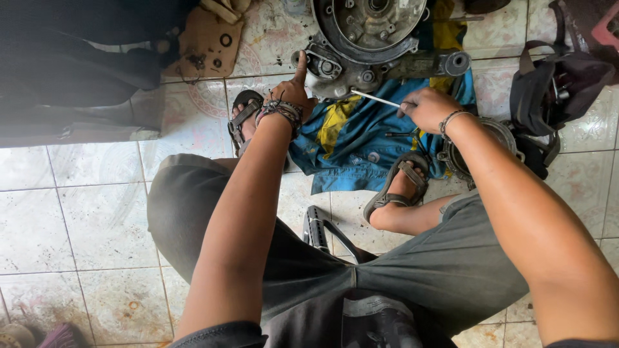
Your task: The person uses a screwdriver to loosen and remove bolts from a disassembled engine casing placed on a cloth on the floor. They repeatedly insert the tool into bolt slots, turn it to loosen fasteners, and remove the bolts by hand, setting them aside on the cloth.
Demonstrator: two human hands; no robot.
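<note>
Grimy white floor tiles [84, 212] fill my view from the head camera, and everything I note is placed against the engine case [367, 45] lying at the top of the frame. Just below that case, the left hand [290, 93] rests against its near edge, fingers curled and the thumb stretched up onto the metal, bracing it rather than holding anything I can make out. To the lower right of the case, the right hand [429, 108] is closed around one end of a thin white rod [377, 98], whose far tip reaches the case's underside beside the left hand. A blue and yellow cloth [361, 145] is spread under and below the case, with small loose parts lying on it. Both sandalled feet frame that cloth, the left sandal [245, 119] just left of it and the right sandal [400, 183] on its lower edge. A round metal part [480, 151] sits below right of the case, next to a dark bag [558, 87]. A piece of cardboard [206, 42] with washers lies left of the case. I judge the step in hand to be probing or cleaning a spot on the case with the rod; the next move, as I read it, calls for a steady left-hand brace and fine guidance of the tip.
</note>
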